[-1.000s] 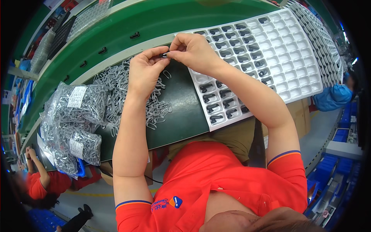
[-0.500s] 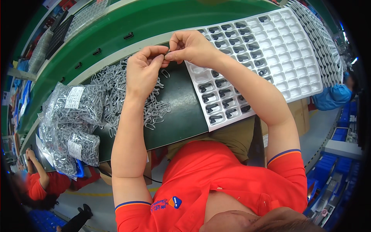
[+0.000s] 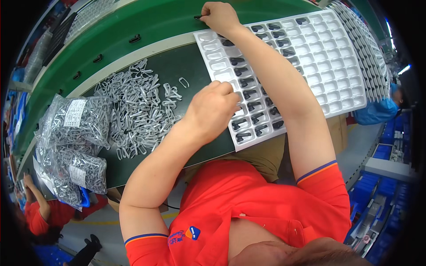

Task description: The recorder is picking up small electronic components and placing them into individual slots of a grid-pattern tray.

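Observation:
My left hand [image 3: 212, 111] is curled over the near left part of a white compartment tray [image 3: 317, 55]. Its fingertips point down into the tray, and anything between them is hidden. Stretched out to the far side, my right hand [image 3: 220, 18] pinches a small black part [image 3: 198, 17] at the green conveyor belt [image 3: 173, 26]. Similar black parts lie in several tray compartments, including a black part [image 3: 243, 136] in the near left corner. A loose pile of grey wire-like clips [image 3: 137, 111] spreads left of my left hand, with one grey clip [image 3: 183, 82] apart from it.
Clear plastic bags of grey clips [image 3: 84, 119] are heaped at the left end of the dark green table [image 3: 195, 150]. Several black parts, such as one black part [image 3: 134, 38], sit spaced along the belt. Stacked trays [image 3: 361, 53] stand at right. Another person [image 3: 46, 213] is at lower left.
My hands were together above the clips and have separated. The right went to the far belt, the left came down toward me onto the tray. Black parts on the belt have shifted left.

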